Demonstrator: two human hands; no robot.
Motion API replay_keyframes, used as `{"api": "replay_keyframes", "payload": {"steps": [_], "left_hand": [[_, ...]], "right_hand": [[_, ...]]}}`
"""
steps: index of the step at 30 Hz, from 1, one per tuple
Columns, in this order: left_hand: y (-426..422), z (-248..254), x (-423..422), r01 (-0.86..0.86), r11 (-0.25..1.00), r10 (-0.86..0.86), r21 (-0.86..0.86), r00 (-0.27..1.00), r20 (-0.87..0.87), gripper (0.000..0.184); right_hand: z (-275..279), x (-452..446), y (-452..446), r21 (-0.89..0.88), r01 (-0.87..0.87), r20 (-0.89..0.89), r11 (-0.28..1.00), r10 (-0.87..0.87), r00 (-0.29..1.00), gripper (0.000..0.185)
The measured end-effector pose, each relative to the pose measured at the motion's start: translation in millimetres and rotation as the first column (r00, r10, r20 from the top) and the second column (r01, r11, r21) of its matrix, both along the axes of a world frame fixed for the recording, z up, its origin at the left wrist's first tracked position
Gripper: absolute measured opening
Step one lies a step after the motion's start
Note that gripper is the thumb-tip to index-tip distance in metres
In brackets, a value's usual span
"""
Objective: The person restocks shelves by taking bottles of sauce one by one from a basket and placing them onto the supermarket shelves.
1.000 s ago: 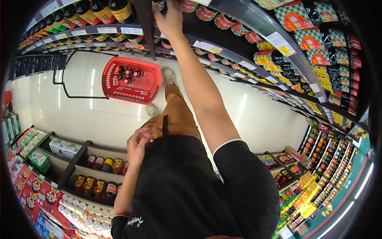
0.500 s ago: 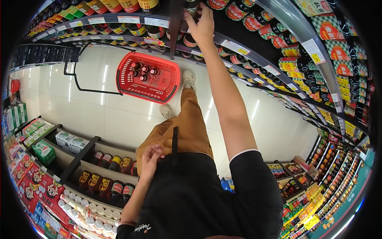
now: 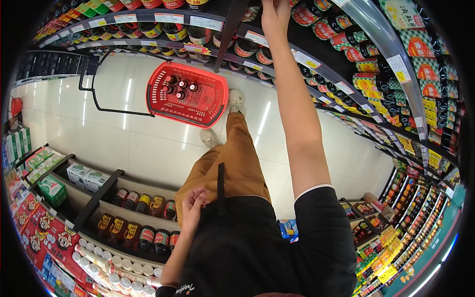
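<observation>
My right hand reaches up into a shelf of dark sauce bottles with red labels. Its fingertips run out at the top edge of the view, so whether they grip a bottle is hidden. My left hand hangs in front of my waist, beside the black strap, with its fingers curled in and nothing visible in them. On the floor stands a red shopping basket with a long black handle. Several dark bottles with pinkish caps stand in its left part.
Shelves of bottles with a price-tag rail run along the far side. A black shelf upright stands left of my right arm. Behind me are a low shelf with bottles and green-and-white boxes. My shoe is close to the basket.
My right hand has shifted up and to the right along the shelf, its fingertips passing out of view. My left hand stays curled at my waist. The basket appears slightly further right.
</observation>
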State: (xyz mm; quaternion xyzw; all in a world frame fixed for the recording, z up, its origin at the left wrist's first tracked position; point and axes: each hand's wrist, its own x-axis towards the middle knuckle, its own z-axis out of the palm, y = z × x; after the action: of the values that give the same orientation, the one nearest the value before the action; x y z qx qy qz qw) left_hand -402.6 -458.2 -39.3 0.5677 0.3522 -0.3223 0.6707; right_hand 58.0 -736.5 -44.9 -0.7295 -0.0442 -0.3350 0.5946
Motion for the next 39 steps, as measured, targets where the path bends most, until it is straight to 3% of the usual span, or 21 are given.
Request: {"api": "replay_keyframes", "payload": {"steps": [3,4,5,11,13,14,15,22,32,35,39], "left_hand": [[2,-5,-3,-0.008,1.000,0.008,-0.003,1.000,-0.002,0.026],[2,-6,-5,-0.013,1.000,0.013,-0.006,1.000,-0.007,0.026],[3,-6,-6,-0.007,1.000,0.007,-0.006,1.000,-0.011,0.026],[8,-16,-19,0.002,1.000,-0.003,-0.011,0.999,-0.051,0.030],[11,-12,-23,-0.027,0.999,0.025,-0.020,0.995,-0.094,0.030],[14,-11,-25,0.003,1.000,-0.005,-0.020,0.994,-0.107,0.030],[18,-10,-28,0.024,0.999,-0.027,-0.021,0.992,-0.122,0.030],[21,-15,-22,0.161,0.987,-0.160,-0.008,0.978,-0.134,0.025],[16,-13,2,0.100,0.995,-0.104,-0.031,0.983,-0.149,0.024],[18,-15,6,0.088,0.995,-0.092,-0.039,0.986,-0.141,0.023],[15,-13,13,0.078,0.997,-0.081,-0.028,0.988,-0.132,0.022]], "right_hand": [[16,16,-2,-0.136,-0.077,-0.181,0.988,0.051,0.982,0.022],[13,19,7,0.009,-0.101,-0.074,0.995,0.101,0.992,0.015],[11,18,7,-0.009,-0.066,-0.137,0.998,0.064,0.989,0.014],[5,11,38,0.178,0.124,0.038,0.976,-0.133,0.990,0.028],[-3,13,31,0.041,0.162,-0.046,0.986,-0.160,0.986,0.038],[-17,21,32,-0.078,0.298,-0.037,0.952,-0.301,0.953,0.046],[-20,24,33,-0.065,0.311,-0.042,0.948,-0.314,0.948,0.050],[-20,23,32,-0.074,0.311,0.008,0.947,-0.312,0.950,0.049],[-22,29,26,-0.089,0.282,0.052,0.955,-0.279,0.959,0.049],[-17,28,22,-0.077,0.198,0.018,0.977,-0.197,0.980,0.051],[-28,37,23,-0.097,0.300,0.116,0.949,-0.288,0.951,0.051]]}}
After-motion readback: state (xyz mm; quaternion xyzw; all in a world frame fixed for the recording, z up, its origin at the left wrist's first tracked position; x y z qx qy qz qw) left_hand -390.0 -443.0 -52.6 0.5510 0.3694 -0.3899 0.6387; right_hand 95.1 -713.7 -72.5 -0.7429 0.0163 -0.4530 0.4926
